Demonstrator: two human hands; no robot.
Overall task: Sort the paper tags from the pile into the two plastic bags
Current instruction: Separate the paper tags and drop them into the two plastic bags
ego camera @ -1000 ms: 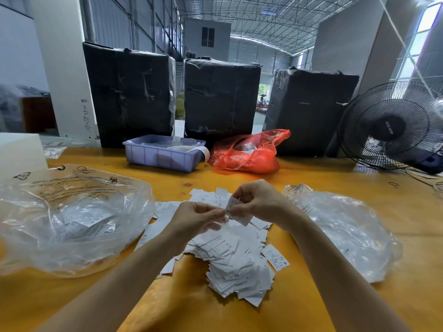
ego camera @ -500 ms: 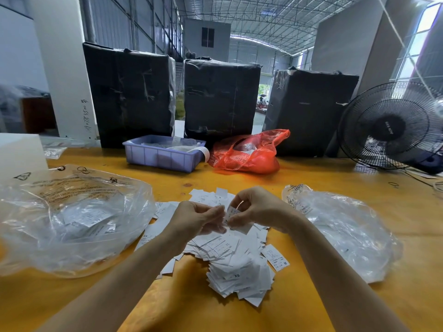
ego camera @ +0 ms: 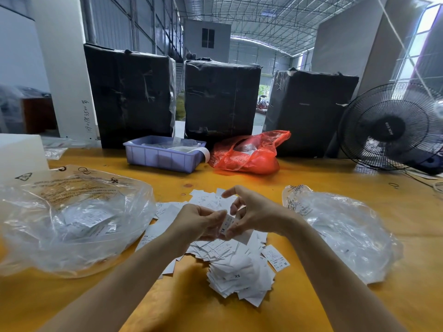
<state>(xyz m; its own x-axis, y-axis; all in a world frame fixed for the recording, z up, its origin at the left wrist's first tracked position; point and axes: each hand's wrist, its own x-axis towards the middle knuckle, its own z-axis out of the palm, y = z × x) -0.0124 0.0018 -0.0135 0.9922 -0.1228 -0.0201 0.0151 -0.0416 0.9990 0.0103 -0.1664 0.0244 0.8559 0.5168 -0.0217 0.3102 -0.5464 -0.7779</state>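
The yellow table [ego camera: 335, 178] carries two clear plastic bags, well apart. The left bag [ego camera: 72, 219] is the larger and holds a modest number of tags. The right bag [ego camera: 345, 231] shows pale contents, count unclear. Between the bags lies the pile of paper tags [ego camera: 239, 271], substantial and spread; sizes XS and M are legible on it. Above the pile, the left hand [ego camera: 199, 221] and right hand [ego camera: 254, 214] both pinch one tag marked XL [ego camera: 227, 225], the right forefinger raised. Judgement: sorting is under way, the greater part outstanding.
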